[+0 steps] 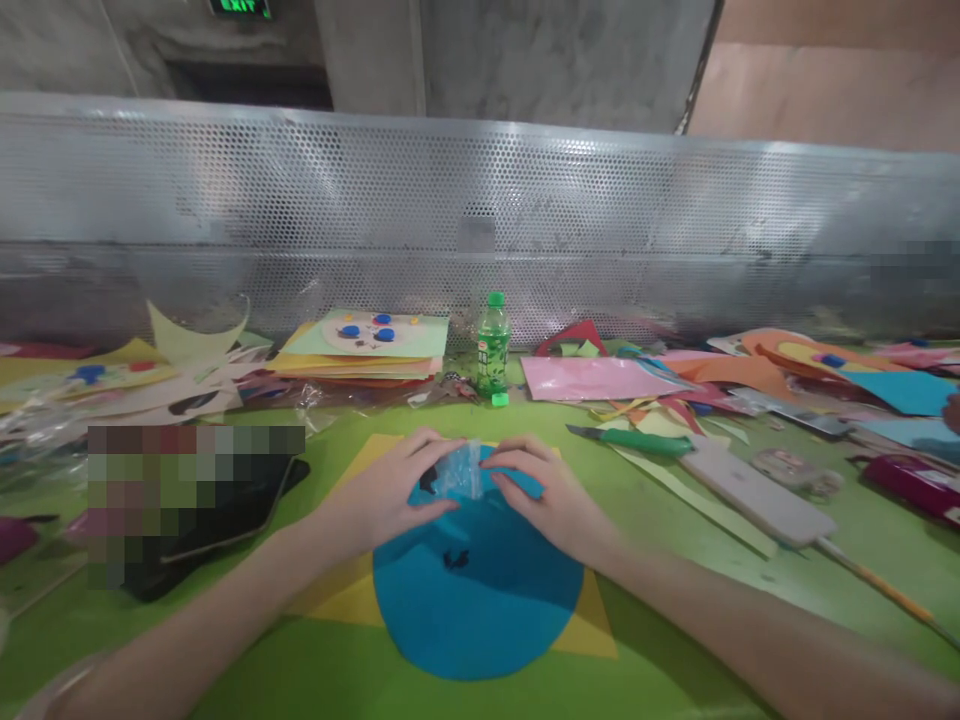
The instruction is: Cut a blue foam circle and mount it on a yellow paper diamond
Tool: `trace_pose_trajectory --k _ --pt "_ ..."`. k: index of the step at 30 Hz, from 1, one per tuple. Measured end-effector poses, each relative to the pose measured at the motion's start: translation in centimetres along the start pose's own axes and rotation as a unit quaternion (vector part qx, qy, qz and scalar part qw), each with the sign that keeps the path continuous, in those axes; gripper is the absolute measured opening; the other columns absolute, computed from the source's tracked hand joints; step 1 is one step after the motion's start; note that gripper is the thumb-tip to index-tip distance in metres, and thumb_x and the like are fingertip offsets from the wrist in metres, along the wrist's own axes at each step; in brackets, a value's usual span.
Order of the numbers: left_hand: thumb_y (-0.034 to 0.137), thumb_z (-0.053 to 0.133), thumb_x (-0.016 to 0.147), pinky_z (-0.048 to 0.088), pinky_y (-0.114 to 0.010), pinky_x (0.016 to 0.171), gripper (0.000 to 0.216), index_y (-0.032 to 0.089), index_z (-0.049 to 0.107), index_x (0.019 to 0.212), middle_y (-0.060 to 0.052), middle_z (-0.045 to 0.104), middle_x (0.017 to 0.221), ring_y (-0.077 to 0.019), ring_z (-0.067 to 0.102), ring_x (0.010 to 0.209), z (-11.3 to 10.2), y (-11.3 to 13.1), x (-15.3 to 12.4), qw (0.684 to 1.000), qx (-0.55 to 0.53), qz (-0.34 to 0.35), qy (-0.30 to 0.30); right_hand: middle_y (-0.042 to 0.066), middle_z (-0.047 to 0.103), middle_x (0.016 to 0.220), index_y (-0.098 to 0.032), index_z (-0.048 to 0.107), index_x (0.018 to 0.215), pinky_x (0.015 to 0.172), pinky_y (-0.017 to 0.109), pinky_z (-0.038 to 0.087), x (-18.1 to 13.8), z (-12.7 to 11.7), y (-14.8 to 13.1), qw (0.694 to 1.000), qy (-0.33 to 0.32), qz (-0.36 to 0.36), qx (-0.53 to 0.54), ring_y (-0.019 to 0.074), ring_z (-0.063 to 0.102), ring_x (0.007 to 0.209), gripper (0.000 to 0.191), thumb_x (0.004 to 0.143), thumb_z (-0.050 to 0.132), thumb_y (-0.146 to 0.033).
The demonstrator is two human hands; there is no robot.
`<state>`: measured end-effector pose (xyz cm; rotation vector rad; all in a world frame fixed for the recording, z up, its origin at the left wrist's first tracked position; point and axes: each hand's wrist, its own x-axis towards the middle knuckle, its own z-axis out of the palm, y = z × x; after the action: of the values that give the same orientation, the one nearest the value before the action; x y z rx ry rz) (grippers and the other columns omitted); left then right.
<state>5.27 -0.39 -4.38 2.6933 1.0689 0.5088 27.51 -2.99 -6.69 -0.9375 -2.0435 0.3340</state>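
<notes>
Midway along the desk, nearer my edge than the far one, one blue disc lies on one yellow sheet; that laying-out looks done. My left hand and right hand meet at one clear packet over it, but I can't tell whether either is clamped. Black bits, too blurred to count, rest on the disc; handling the packet seems unfinished.

blue disc: smooth matt paper | small bag: clear glossy plastic | bottle: glossy plastic | partition: perforated metal

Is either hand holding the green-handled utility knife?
No, the utility knife lies to the right, apart from the left hand and the right hand.
</notes>
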Motion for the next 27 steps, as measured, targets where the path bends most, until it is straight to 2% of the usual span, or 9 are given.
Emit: trace_pose_trajectory --k 5,8,12,15,19,23,27 --pt "0.045 0.052 0.081 0.042 -0.032 0.084 0.051 0.029 0.038 0.127 -0.005 0.047 0.115 -0.0206 0.050 0.100 0.6 0.0 0.1 1.000 -0.009 0.002 0.023 0.005 0.056 0.097 -0.022 0.060 0.099 0.081 0.028 0.047 0.1 0.3 -0.1 0.997 0.014 0.040 0.067 0.0138 0.056 0.087 0.019 0.084 0.049 -0.022" --pt "0.042 0.051 0.082 0.042 -0.032 0.084 0.047 0.030 0.039 0.126 -0.004 0.047 0.114 -0.0200 0.051 0.099 0.7 0.3 0.1 1.000 -0.016 0.000 0.025 0.005 0.056 0.095 -0.022 0.062 0.093 0.077 0.028 0.049 0.1 0.4 -0.2 0.994 0.027 0.062 0.088 0.0133 0.057 0.084 0.016 0.084 0.049 -0.022" --pt "0.038 0.051 0.083 0.040 -0.031 0.086 0.044 0.030 0.040 0.125 -0.003 0.047 0.114 -0.0193 0.050 0.100 0.7 0.7 0.1 1.000 -0.022 0.004 0.019 0.006 0.056 0.097 -0.021 0.066 0.082 0.079 0.028 0.048 0.2 0.4 -0.5 0.994 0.018 0.063 0.085 0.0153 0.057 0.088 0.012 0.079 0.055 -0.022" --pt "0.038 0.052 0.082 0.040 -0.030 0.087 0.043 0.029 0.041 0.124 -0.003 0.048 0.113 -0.0190 0.049 0.101 0.8 1.0 0.0 0.999 -0.032 -0.001 0.019 0.006 0.060 0.098 -0.021 0.068 0.082 0.081 0.030 0.047 0.4 0.5 -0.8 0.986 -0.009 0.113 0.125 0.0167 0.058 0.090 0.013 0.078 0.056 -0.023" --pt "0.041 0.051 0.082 0.042 -0.029 0.081 0.044 0.029 0.043 0.123 -0.003 0.049 0.110 -0.0185 0.051 0.095 0.8 1.3 0.0 0.999 -0.038 -0.015 0.008 0.002 0.065 0.088 -0.022 0.069 0.087 0.081 0.031 0.046 0.7 1.0 -0.6 0.957 -0.077 0.157 0.233 0.0162 0.058 0.084 0.017 0.078 0.055 -0.024" --pt "0.048 0.054 0.078 0.043 -0.032 0.081 0.049 0.029 0.045 0.123 -0.004 0.051 0.109 -0.0213 0.052 0.095 0.7 1.3 -0.1 0.998 -0.056 -0.019 0.004 0.000 0.059 0.073 -0.019 0.069 0.077 0.065 0.026 0.047 0.8 1.5 0.0 0.934 -0.083 0.161 0.308 0.0118 0.054 0.064 0.016 0.074 0.054 -0.014" --pt "0.048 0.061 0.072 0.042 -0.036 0.085 0.064 0.028 0.038 0.128 -0.007 0.052 0.117 -0.0247 0.052 0.101 1.2 0.5 0.0 0.984 -0.173 -0.038 0.033 0.001 0.052 0.082 -0.020 0.070 0.081 0.063 0.026 0.046 0.8 1.1 -0.1 0.937 -0.083 0.131 0.313 0.0100 0.051 0.063 0.027 0.079 0.044 -0.013"
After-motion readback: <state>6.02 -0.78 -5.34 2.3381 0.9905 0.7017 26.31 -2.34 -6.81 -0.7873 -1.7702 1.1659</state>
